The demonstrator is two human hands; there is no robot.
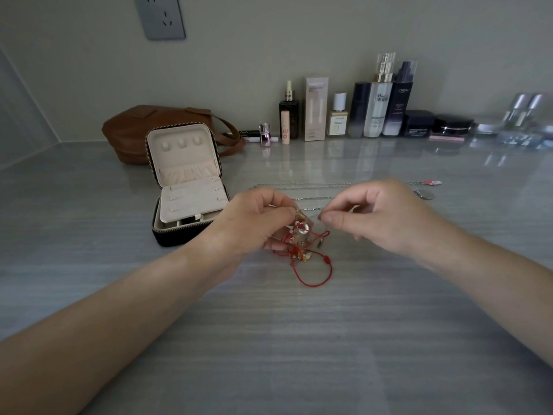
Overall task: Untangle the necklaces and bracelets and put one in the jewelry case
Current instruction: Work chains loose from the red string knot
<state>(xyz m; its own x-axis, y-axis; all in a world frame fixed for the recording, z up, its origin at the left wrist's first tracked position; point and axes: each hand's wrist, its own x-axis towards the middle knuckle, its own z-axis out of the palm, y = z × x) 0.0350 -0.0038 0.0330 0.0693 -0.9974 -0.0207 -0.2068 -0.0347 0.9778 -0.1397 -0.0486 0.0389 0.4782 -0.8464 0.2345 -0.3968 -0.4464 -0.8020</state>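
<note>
The red-cord tangle (300, 247) lies mid-table, its top lifted by the left hand (254, 218), which pinches it. The right hand (380, 215), at 3 o'clock, pinches a fine strand (314, 209). The open jewelry case (185, 190) stands at 10 o'clock. A hard tug may tighten knots. The strand itself is barely visible.

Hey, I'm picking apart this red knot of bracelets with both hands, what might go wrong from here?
Your left hand and right hand both pinch parts of the red cord tangle. Pulling them apart may tighten its knots rather than free them. The silver chains lie stretched out on the table just behind your hands, so a hand or a loose loop might snag them and drag them back into the bunch.
</note>
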